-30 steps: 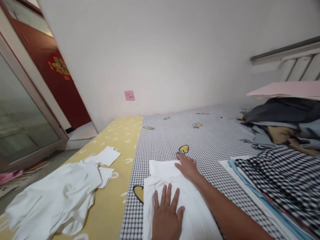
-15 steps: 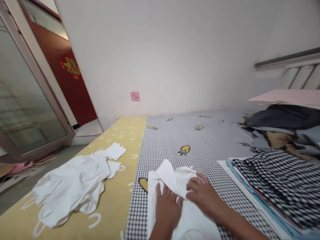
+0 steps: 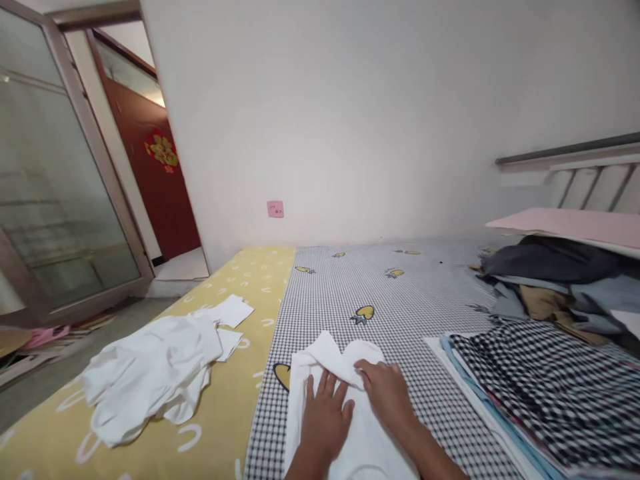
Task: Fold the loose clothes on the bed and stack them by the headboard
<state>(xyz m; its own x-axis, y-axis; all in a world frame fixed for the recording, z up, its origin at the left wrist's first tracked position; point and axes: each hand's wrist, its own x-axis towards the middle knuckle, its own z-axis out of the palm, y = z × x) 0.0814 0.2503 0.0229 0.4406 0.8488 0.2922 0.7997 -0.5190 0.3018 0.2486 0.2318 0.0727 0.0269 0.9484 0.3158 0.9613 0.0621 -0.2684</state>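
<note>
A white cloth lies on the black-and-white checked bed sheet in front of me, its far end folded back toward me. My left hand rests flat on the cloth with fingers spread. Beside it, my right hand pinches the folded-over edge of the same cloth and holds it down against the lower layer.
A heap of white cloths and small white pieces lie on the yellow sheet to the left. On the right sit a checked garment stack and dark clothes under a pink board. A glass door stands far left.
My right hand lifted the cloth's far end and drew it back toward me over the lower part. My left hand stayed pressed on the cloth. My view tilted and shifted slightly.
</note>
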